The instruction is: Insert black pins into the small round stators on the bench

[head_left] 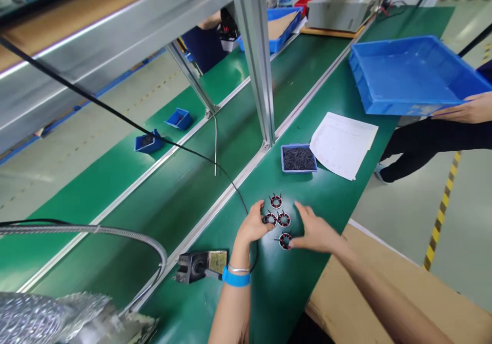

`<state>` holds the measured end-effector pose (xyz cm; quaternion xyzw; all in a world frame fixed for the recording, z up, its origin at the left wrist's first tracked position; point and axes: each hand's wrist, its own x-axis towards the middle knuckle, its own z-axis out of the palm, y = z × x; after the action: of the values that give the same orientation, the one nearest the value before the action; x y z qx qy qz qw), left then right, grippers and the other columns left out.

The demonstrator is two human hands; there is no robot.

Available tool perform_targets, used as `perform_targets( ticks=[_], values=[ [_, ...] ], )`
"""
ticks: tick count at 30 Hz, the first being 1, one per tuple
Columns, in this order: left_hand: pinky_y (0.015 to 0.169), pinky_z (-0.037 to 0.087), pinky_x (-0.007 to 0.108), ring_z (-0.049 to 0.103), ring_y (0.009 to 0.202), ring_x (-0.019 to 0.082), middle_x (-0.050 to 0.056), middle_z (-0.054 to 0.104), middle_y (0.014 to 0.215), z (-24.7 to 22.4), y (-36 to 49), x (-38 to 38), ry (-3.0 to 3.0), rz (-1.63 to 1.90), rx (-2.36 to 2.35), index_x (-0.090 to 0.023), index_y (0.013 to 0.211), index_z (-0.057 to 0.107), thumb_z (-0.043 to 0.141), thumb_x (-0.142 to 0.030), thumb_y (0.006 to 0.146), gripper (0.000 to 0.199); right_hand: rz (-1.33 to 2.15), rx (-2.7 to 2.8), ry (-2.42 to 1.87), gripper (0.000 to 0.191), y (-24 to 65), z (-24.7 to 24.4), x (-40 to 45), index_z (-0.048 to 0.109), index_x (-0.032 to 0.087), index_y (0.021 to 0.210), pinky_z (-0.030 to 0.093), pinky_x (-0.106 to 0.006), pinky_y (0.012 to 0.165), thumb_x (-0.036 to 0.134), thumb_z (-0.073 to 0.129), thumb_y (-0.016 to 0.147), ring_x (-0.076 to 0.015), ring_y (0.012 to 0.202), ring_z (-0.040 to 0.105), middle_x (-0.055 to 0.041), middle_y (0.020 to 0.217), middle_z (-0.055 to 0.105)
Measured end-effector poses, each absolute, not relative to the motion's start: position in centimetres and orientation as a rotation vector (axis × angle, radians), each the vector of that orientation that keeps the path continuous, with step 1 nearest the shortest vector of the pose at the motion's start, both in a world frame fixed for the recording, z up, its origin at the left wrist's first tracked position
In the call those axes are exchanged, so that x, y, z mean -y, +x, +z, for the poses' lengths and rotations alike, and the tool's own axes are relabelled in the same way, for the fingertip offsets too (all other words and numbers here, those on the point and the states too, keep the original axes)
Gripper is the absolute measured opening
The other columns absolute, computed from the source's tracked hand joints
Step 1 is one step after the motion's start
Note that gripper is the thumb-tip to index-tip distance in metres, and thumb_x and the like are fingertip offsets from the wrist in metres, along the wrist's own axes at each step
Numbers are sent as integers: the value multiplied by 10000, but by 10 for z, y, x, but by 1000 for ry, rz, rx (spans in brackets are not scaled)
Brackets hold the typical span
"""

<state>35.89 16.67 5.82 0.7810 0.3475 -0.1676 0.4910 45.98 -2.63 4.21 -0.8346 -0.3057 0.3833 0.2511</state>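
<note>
Several round wound parts with red and black segments lie in a loose cluster on the green table. My left hand [252,225] touches the left part [270,219], thumb and fingers spread around it. Beside the cluster on the right is my right hand [313,231], its fingers apart and its thumb at the edge of the lowest part [285,241]. Between the hands sits another part [284,219], and a further one [275,202] is just above. A blue box [299,170] of small black pieces stands beyond them, next to a white paper sheet [342,144].
A soldering iron stand [198,267] is left of my left wrist, with a black cable nearby. A metal post [255,62] rises from the table. At the right, another person's hand holds a large blue tray [407,77]. Flexible metal conduit curves at lower left.
</note>
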Motion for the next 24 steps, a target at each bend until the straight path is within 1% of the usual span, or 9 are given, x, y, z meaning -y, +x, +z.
perform_targets(
  ticks=[1,2,5,8,11,14,17,20,24],
  values=[
    [1016,458,399,553,1186,311,198,387,1495,59,361,-166,1942,-447,-798,-106,1481,319,775,-172,593,1001,1079,753,-2315,1266,437,39,26,107,126,1551,504,-480,918,432,845,569,-364,1082,616,-252,1492,315],
    [1066,421,412,513,1242,335,211,364,1503,58,364,-166,1989,-474,-765,-86,1494,294,795,-165,564,1060,1080,687,-2342,1285,418,36,24,57,138,1556,510,-476,910,415,842,577,-371,1096,610,-252,1506,275],
    [1135,352,413,432,1327,353,227,351,1498,52,374,-167,2085,-507,-701,-49,1487,300,791,-124,550,1060,945,597,-2396,1062,388,27,9,92,120,1544,498,-441,946,285,725,707,-357,1204,541,-226,1452,341],
    [1139,353,387,458,1312,319,201,431,1449,46,381,-170,2135,-425,-658,-60,1459,349,727,-73,584,954,783,639,-2436,877,397,20,-2,185,88,1518,459,-435,1000,193,606,756,-342,1244,483,-203,1350,457],
    [1110,387,378,505,1263,299,168,497,1390,45,389,-169,2252,-357,-645,-101,1435,393,645,-40,620,856,678,726,-2433,813,415,13,-5,283,100,1486,425,-451,1033,138,557,722,-330,1192,488,-178,1300,515],
    [1038,442,382,569,1165,303,149,551,1298,48,399,-163,2375,-394,-680,-155,1394,454,621,-94,687,729,644,756,-2345,780,428,2,-1,372,121,1434,403,-467,1059,121,543,673,-309,1171,495,-152,1302,548],
    [961,475,387,621,1054,295,133,586,1204,53,408,-156,2409,-415,-739,-215,1338,512,582,-115,745,606,700,642,-2159,778,434,-10,9,376,152,1420,427,-461,1047,194,576,669,-278,1171,517,-121,1331,567],
    [930,478,387,631,1026,285,117,600,1163,56,413,-153,2431,-420,-801,-247,1271,549,529,-126,799,488,712,552,-2020,781,435,-19,18,354,193,1431,444,-461,1031,236,565,680,-260,1193,524,-99,1343,576],
    [876,498,393,633,1028,303,121,585,1189,55,418,-149,2454,-457,-879,-248,1272,530,548,-165,812,468,522,597,-2126,783,428,-27,10,383,185,1428,384,-514,1074,237,567,668,-298,1237,486,-116,1382,536]
  ],
)
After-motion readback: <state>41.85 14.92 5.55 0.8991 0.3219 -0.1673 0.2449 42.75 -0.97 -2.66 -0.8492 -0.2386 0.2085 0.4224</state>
